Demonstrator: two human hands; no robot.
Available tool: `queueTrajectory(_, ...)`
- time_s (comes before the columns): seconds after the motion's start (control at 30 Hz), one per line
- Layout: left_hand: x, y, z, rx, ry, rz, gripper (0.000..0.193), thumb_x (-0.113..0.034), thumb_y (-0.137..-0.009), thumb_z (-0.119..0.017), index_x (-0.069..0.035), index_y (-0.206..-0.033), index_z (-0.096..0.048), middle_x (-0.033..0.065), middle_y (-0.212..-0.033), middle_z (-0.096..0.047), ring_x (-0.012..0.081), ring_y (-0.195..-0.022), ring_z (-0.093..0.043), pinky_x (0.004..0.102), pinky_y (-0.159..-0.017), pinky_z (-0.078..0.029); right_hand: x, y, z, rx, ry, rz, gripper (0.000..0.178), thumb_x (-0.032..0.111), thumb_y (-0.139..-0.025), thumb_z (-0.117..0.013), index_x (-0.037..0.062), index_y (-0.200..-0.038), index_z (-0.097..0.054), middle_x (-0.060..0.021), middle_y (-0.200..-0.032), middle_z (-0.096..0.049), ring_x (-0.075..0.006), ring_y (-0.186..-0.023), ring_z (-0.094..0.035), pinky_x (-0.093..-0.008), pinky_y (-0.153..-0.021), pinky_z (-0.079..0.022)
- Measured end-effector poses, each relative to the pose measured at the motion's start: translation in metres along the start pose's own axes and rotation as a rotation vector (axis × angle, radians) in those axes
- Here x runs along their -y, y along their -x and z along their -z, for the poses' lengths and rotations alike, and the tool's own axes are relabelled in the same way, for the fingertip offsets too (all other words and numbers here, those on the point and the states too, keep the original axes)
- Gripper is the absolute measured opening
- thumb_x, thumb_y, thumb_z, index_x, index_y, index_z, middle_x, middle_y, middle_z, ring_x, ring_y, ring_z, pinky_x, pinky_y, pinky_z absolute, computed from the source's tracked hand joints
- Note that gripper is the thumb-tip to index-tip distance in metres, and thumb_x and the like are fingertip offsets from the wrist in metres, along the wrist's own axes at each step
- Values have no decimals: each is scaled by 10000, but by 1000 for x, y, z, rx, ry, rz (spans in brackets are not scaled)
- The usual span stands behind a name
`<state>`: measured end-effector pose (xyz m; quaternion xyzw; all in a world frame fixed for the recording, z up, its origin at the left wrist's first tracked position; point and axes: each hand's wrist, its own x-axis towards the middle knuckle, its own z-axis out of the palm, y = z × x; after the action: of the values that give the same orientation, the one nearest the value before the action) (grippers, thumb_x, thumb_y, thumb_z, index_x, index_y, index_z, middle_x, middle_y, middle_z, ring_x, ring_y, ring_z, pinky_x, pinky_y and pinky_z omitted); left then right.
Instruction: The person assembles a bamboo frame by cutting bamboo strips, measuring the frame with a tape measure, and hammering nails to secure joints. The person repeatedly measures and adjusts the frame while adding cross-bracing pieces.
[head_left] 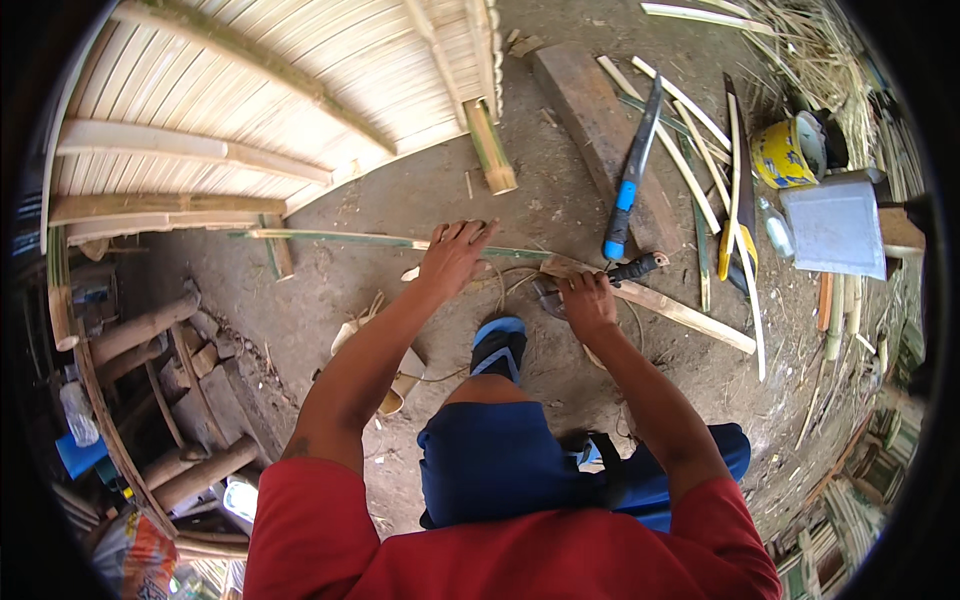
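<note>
My left hand (455, 255) presses flat, fingers spread, on a long thin green bamboo strip (340, 239) lying across the dirt ground. My right hand (587, 300) grips a dark-handled knife (640, 267) whose blade meets the strip beside a pale flat wood piece (680, 310). My foot in a blue sandal (498, 345) stands just below the strip, between the two hands.
A large woven bamboo panel (260, 90) lies at upper left. A blue-handled machete (630, 175) rests on a wooden plank (590, 120). Split bamboo slats (700, 150), a saw with a yellow handle (738, 230), a yellow can (785, 152) and a grey board (835, 228) lie at right. Bamboo poles (150, 330) are piled at left.
</note>
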<state>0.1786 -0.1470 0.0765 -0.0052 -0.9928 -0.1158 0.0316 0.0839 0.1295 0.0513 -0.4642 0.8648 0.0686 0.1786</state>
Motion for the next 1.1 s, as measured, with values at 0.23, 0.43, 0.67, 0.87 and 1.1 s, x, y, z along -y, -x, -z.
queueTrajectory(0.23,58,163,69,-448,192,767,139,-140,-927,-598,-45,-984,-681,197,-936,-677,411,-867,-662,485,-786,-541,10,-10,12,245,-306,46,338,240,-842,-678,160,-1169,-663,-160,-1041,-716,-389,-1007,-694,-521,-819,-547)
queueTrajectory(0.43,23,291,33,436,143,1018,194,-151,-864,-643,-26,-977,-738,268,-1003,-712,436,-948,-705,508,-854,-568,76,-20,34,-63,-623,54,254,215,-847,-669,118,-1081,-681,-208,-836,-705,-424,-827,-693,-517,-734,-561)
queueTrajectory(0.67,-20,293,-53,495,260,1212,333,-272,-884,-675,-75,-1146,-733,194,-1148,-721,362,-1099,-694,463,-892,-572,98,-43,30,-173,-698,25,186,228,-863,-682,57,-936,-696,-224,-843,-692,-431,-822,-679,-496,-719,-533)
queueTrajectory(0.87,-11,305,-31,261,267,1240,299,-216,-927,-627,19,-1107,-670,245,-1036,-726,390,-973,-720,487,-845,-577,104,-43,26,-83,-755,-22,195,241,-878,-673,48,-905,-673,-232,-866,-683,-450,-841,-663,-494,-731,-529)
queueTrajectory(1.1,-16,307,38,-615,1387,1397,237,-268,-1004,-638,-31,-1013,-630,30,-854,-676,101,-735,-652,252,-684,-552,156,-30,51,164,-1208,58,236,258,-942,-677,30,-994,-708,-89,-694,-623,-223,-637,-618,-379,-554,-480)
